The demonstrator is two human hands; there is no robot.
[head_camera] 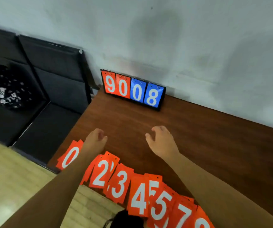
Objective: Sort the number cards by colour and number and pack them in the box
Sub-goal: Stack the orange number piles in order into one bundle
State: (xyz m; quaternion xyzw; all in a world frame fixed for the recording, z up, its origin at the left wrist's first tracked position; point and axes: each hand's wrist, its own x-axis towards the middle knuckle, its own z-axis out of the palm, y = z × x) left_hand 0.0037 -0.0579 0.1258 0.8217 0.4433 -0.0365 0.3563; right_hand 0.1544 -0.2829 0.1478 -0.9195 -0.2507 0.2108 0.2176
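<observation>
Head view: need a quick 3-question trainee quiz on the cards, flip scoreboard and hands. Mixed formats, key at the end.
1. True or false: the left hand and the right hand each grip a card.
2. The flip scoreboard at the back of the table reads: A) 9008 B) 8009 C) 0890
3. Fill in: the loose number cards laid in a row along the near table edge are ____ with white digits.
Key: 1 false, both hands hover empty above the table; 2 A; 3 red.

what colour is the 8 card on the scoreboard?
Blue, with a white digit; the 8 card shows best in the head view.
</observation>
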